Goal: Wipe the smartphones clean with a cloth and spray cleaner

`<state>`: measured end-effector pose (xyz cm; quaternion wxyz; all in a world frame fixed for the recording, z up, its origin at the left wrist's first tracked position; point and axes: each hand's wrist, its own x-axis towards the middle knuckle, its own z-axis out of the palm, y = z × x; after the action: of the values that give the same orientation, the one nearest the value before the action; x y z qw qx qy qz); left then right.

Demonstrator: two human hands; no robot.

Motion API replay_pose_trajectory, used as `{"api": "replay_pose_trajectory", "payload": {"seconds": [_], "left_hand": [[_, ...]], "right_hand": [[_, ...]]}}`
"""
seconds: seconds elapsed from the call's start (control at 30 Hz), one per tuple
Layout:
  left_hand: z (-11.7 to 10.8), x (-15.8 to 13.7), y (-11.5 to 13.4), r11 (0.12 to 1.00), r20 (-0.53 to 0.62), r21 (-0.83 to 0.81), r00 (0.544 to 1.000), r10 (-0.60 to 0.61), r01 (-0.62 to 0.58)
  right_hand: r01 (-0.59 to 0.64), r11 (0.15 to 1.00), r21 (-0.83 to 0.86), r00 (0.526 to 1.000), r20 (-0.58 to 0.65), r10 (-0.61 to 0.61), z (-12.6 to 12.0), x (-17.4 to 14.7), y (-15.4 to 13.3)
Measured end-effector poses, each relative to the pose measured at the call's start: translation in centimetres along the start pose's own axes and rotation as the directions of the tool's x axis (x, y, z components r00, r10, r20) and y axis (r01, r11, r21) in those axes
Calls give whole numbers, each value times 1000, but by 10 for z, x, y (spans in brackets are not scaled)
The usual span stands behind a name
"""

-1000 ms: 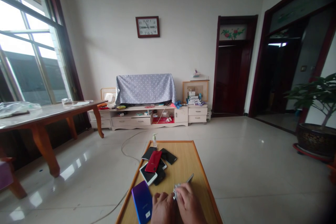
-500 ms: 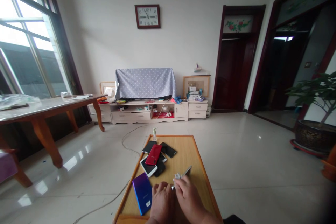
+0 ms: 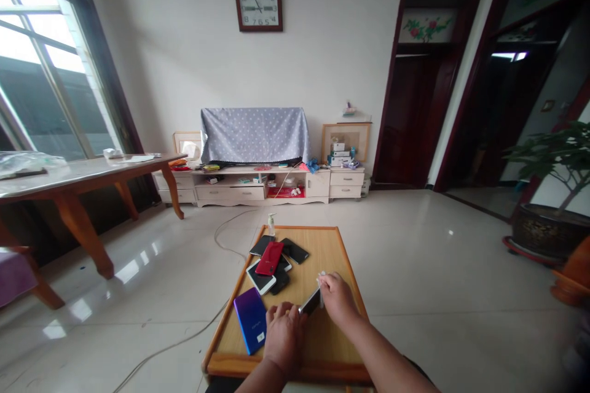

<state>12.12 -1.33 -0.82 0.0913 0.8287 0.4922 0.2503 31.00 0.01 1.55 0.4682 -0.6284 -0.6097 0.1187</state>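
Observation:
A small wooden table [image 3: 332, 245] stands in front of me. My left hand [image 3: 283, 334] grips the near end of a silver phone [image 3: 310, 303] held tilted just above the tabletop. My right hand [image 3: 336, 296] pinches a small white wipe [image 3: 319, 277] against the far end of that phone. Left of my hands lies a purple-blue phone [image 3: 251, 319]. Further back sits a pile of several phones with a red phone [image 3: 270, 258] on top. A small clear pump bottle [image 3: 271, 225] stands at the table's far left edge.
A white cable [image 3: 221, 239] runs over the glossy tiled floor left of the table. A long wooden table [image 3: 87, 172] stands at the left by the window. A low TV cabinet [image 3: 262, 187] lines the far wall. A potted plant [image 3: 550, 221] stands at the right.
The view has tilted down, so more of my arms shows. My right hand with the wipe has slid along the phone toward its far end. The left hand keeps its hold.

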Motion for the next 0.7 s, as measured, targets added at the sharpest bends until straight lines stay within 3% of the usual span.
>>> {"api": "replay_pose_trajectory", "payload": {"seconds": [0.2,0.53,0.7], "left_hand": [[-3,1,0,999,54,-41,998,17,-14],[2,0,0,1000,-30,1,999,11,-11],[-2,1,2,1000,-20,-6,1000,13,-13]], "right_hand": [[60,996,63,988,138,-68,28,-41,-34],[-115,993,-26,993,-8,115,-18,29,15],[-45,998,-36,998,38,47,1,0,-9]]}}
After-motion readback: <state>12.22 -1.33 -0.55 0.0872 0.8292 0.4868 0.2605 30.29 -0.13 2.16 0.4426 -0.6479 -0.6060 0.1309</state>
